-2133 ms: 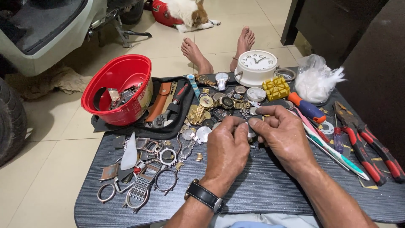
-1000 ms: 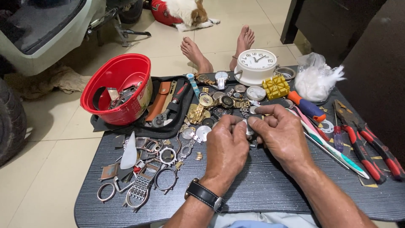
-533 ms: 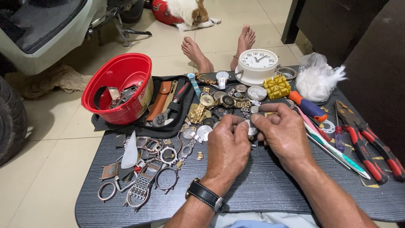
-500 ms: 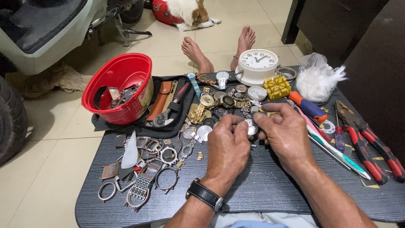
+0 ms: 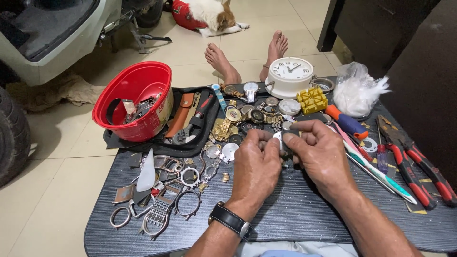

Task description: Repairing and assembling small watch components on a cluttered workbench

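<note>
Both hands meeting over the middle of the dark bench, much as half a second ago. Left hand, a black-strapped wristwatch on its wrist, pinching a small silvery watch part at the fingertips; grip closed on it. Right hand pressed in from the other side, fingers closed round a small dark piece touching the same part; what that piece is, cannot tell. Compared with two seconds ago: fingertips drawn slightly closer together, right thumb laid further over the part, otherwise hardly any shift. Beyond the grip, a heap of watches and a white alarm clock. Left of the grip, loose watch cases and bracelets, a red bowl further off. Right of the grip, red-handled pliers untouched.
</note>
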